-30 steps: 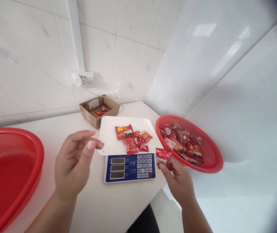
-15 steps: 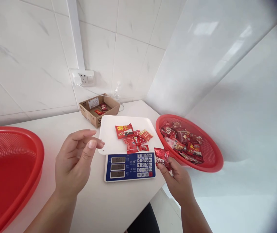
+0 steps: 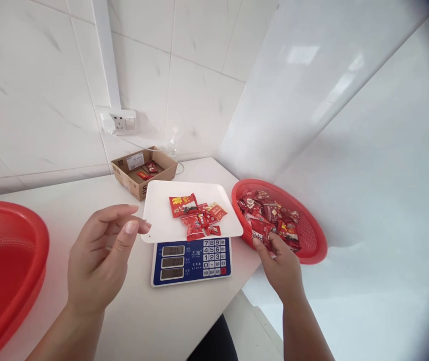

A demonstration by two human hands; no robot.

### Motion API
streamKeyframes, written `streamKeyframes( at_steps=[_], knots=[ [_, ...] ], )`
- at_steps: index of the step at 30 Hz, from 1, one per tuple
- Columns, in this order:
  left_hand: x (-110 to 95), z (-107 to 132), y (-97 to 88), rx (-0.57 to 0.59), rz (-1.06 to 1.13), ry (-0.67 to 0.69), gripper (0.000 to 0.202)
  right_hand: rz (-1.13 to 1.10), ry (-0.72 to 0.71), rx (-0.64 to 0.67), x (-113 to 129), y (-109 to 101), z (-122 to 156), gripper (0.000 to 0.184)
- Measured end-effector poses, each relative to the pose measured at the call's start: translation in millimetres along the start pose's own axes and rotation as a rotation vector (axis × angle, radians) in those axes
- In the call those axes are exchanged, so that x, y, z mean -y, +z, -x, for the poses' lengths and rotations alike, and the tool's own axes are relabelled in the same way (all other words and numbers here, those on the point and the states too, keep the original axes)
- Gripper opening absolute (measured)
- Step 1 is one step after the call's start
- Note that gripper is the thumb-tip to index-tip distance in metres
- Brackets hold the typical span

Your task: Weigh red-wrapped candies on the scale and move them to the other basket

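Between the fingers of my right hand is a red snack packet, held over the near rim of the right red basket. That basket holds many red snack packets. My left hand is open and holds nothing; its fingertips are close to the left edge of the white scale tray. Several red and orange packets lie in a loose heap on the tray. Below the tray shows the scale's blue keypad panel, whose display digits are faint.
A cardboard box with a few red packets stands behind the scale. Near it are a clear plastic bottle and a cable. Another red basket is at the left. A wall socket sits above the table.
My right hand has moved with the packet from beside the scale's keypad to over the right basket's rim. My left hand keeps its pose. The whole view has shifted slightly.
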State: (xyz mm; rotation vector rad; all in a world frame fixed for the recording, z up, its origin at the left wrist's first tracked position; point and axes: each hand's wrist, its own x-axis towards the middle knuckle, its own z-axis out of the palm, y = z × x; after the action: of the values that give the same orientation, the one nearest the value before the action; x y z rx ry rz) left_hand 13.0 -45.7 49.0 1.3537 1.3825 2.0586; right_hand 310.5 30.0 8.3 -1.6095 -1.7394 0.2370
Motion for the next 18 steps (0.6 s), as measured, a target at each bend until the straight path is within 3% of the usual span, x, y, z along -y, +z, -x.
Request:
streamKeyframes(
  at_steps=[7,11,18],
  knots=[
    [-1.4,1.0,2.5,0.001,0.0,-0.022,0.013,0.129,0.204,-0.077,-28.6,-16.9,-24.0,0.045],
    [-0.1,1.3,0.5,0.018,-0.016,0.013,0.013,0.167,0.214,-0.114,-42.4,-15.8,-28.1,0.048],
    [1.0,2.0,1.1,0.017,-0.036,0.01,0.016,0.248,0.22,-0.043,-56.2,-13.7,-37.0,0.039]
  ],
)
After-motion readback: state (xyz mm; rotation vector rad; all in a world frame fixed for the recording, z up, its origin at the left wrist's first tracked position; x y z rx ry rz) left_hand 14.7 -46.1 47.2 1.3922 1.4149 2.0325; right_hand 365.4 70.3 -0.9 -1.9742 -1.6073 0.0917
